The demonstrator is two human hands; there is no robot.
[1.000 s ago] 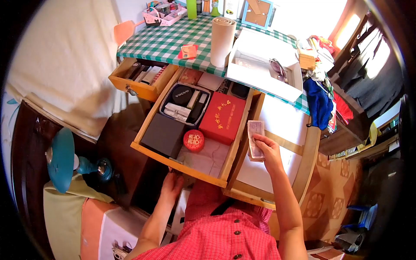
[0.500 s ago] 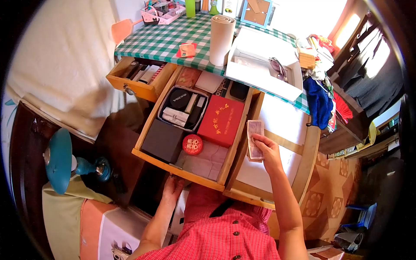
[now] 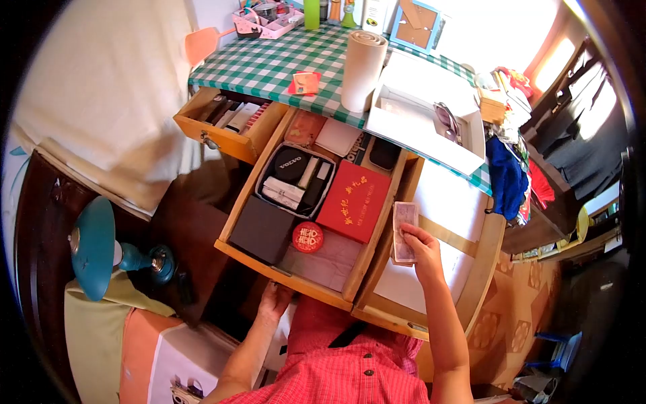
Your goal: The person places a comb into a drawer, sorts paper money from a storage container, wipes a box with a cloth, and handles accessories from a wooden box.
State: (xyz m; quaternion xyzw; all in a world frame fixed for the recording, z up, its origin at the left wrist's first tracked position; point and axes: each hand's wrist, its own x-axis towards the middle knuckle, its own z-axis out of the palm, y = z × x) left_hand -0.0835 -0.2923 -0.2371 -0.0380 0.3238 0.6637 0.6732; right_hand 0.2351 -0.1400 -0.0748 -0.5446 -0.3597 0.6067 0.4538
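Note:
A small stack of banknotes (image 3: 405,229) is pinched in my right hand (image 3: 422,248), above the right drawer (image 3: 464,296). My left hand (image 3: 276,300) is at the underside of the middle drawer's front edge (image 3: 289,275); its fingertips are partly hidden there. Inside that open middle drawer lie a red box (image 3: 354,200) with gold writing, a dark box (image 3: 262,229), a round red tin (image 3: 307,238), and an organizer with a black round case (image 3: 291,164) and small items.
A small left drawer (image 3: 232,138) is open. On the checkered tabletop (image 3: 269,64) are a rolled mat (image 3: 363,73), a white box (image 3: 424,128) with sunglasses (image 3: 447,118), and a picture frame (image 3: 416,27). A teal lamp (image 3: 94,249) stands at the left.
The view has shifted slightly, so the desk and drawers appear a little further right. My right hand still grips the banknotes, and my left hand remains at the middle drawer's front edge.

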